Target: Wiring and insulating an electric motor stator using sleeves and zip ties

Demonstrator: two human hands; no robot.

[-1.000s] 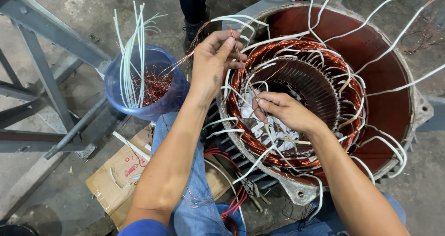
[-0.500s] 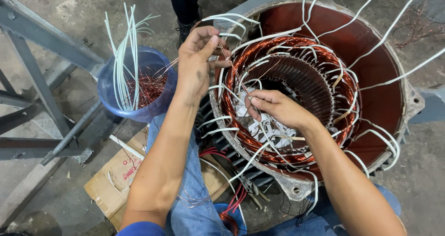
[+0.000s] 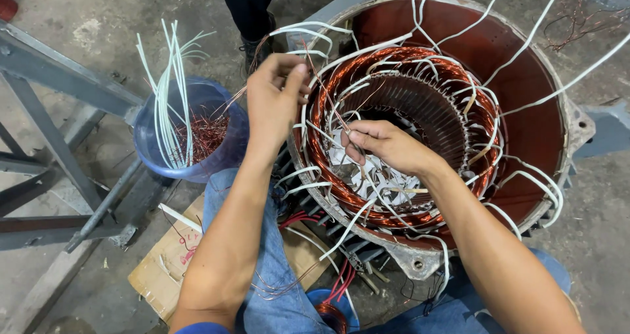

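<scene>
The left hand (image 3: 272, 94) is at the left rim of the big motor stator (image 3: 564, 117), with its fingers pinched on a thin copper wire (image 3: 323, 88); the grip is clenched on this wire. The wire runs down and to the right, into the bore of the stator, where the right hand (image 3: 384, 147) pinches the same wire between thumb and fingers, just over the white insulation papers (image 3: 367, 176). The wire looks light and soft to bend, but it can kink easily, and I think its enamel is fragile, so it is better to hold it near the ends with fingertips and keep it gently tight. Around the hands, the copper winding (image 3: 400, 62) and many white sleeved leads (image 3: 525, 39) stand up from the stator and can catch a finger. Left of the stator, a blue bucket (image 3: 223, 144) with white sleeves and copper scraps is near; open room is mostly above the bore.
</scene>
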